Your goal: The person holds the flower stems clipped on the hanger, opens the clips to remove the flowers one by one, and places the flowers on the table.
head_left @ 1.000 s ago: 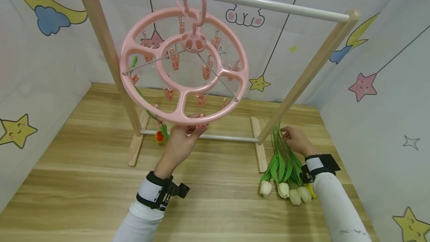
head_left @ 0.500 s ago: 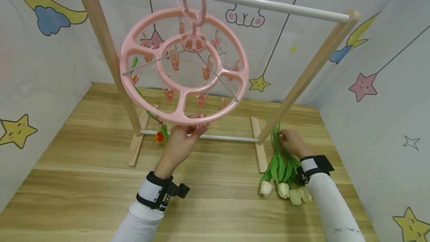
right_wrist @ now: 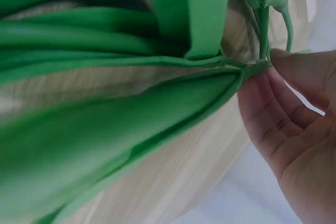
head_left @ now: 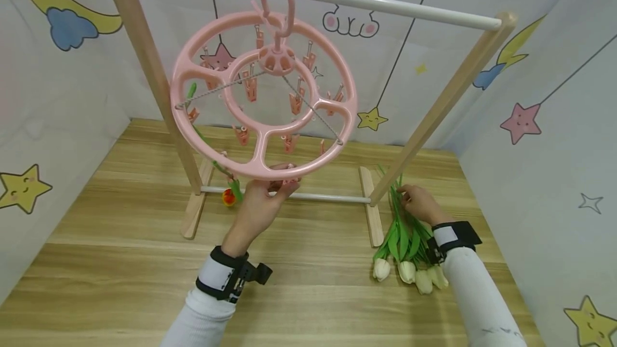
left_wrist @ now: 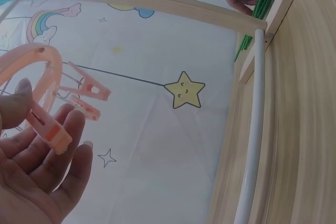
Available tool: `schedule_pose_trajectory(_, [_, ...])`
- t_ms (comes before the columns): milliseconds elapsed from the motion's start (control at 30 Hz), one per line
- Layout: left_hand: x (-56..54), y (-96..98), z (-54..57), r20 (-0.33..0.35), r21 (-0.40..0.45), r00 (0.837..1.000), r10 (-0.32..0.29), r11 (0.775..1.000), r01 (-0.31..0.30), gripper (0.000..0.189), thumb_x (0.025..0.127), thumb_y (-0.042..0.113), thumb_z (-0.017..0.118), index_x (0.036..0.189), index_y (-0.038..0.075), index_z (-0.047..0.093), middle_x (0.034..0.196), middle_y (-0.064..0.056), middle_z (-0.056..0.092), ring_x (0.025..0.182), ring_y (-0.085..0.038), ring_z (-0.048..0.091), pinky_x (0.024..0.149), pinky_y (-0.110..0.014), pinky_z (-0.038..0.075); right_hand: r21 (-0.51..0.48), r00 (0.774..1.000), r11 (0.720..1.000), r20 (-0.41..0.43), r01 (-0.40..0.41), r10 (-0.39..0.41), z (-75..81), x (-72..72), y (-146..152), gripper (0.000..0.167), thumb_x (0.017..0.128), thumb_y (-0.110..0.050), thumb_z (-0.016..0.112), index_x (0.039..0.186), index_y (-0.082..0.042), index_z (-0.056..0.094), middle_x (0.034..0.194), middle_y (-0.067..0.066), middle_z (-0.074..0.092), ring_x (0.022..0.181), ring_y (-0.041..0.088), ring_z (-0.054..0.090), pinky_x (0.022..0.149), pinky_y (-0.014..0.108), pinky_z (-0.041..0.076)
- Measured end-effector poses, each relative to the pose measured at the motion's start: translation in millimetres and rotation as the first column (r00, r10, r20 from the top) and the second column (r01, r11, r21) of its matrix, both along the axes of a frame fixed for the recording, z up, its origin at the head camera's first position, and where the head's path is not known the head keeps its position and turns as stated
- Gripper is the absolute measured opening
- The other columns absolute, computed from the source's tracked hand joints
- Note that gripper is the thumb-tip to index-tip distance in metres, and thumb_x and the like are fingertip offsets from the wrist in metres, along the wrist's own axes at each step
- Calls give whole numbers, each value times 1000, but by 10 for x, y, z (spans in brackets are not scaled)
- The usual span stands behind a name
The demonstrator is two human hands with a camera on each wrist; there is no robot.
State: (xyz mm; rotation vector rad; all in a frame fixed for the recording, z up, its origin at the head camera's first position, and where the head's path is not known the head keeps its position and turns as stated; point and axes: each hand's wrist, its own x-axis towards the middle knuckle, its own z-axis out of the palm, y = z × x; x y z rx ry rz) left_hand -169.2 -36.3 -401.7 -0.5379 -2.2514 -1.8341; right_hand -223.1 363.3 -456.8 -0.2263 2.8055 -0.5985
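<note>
Nearest us are two white sleeves [head_left: 484,304], each ending in a black wrist strap [head_left: 458,240], above the wood-grain bench [head_left: 313,288]. Just past the straps lie the white tulips [head_left: 407,272] on the bench, blooms toward us, beside the foot of the rack. At the stem end we see the right hand [head_left: 421,203], its thumb and fingers pinching a green stem [right_wrist: 256,68] — a narrow hold, plain in the right wrist view.

The left hand [head_left: 258,205] reaches up under the near edge of the pink hanger [head_left: 260,168]; in the left wrist view we see its thumb and fingers pinching one pink peg [left_wrist: 50,132]. A red-and-yellow flower [head_left: 228,197] hangs bloom-down at the hanger's left side, its stem running up by another peg.

The hanger's hook [head_left: 291,9] goes over the white top rod [head_left: 395,8] of the wooden rack [head_left: 445,90]. Farthest off — the pale wall [head_left: 400,106], with its printed rabbit [head_left: 358,17] and stars.
</note>
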Motion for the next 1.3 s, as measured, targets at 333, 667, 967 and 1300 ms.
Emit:
schedule_pose_trajectory(333, [-3, 28, -15, 0, 10, 999, -33, 999, 33, 26, 93, 15, 68, 118, 6, 68, 103, -11, 71, 82, -15, 61, 72, -25, 51, 46, 999, 998, 16, -40, 39, 142, 73, -8, 40, 96, -4, 54, 132, 12, 52, 109, 32, 64, 94, 40, 64, 72, 45, 53])
schedule_pose_trajectory(667, [-4, 5, -17, -40, -12, 999, -23, 1000, 23, 27, 95, 16, 67, 121, 8, 67, 102, -9, 70, 84, -14, 61, 75, -25, 52, 89, 956, 981, 253, -172, 145, 704, 208, -200, 27, 100, -17, 56, 112, 5, 64, 101, 20, 67, 78, 24, 63, 64, 32, 50])
schedule_pose_trajectory(967, [9, 25, 0, 13, 5, 995, -101, 995, 101, 20, 97, 19, 64, 115, 11, 67, 102, -8, 71, 93, -18, 68, 79, -29, 55, 29, 921, 940, 209, -341, 327, 919, 350, -688, 32, 102, -25, 55, 123, -2, 62, 105, 11, 69, 92, 20, 65, 77, 38, 54])
schedule_pose_trajectory(1300, [27, 60, 10, 6, -38, 988, -153, 987, 153, 27, 100, 17, 58, 125, 8, 62, 104, -11, 72, 96, -28, 70, 86, -38, 57, -279, 935, 893, -118, -354, 334, 1104, 395, -1296, 50, 101, -35, 57, 145, -14, 46, 132, 10, 59, 115, 24, 60, 90, 40, 53])
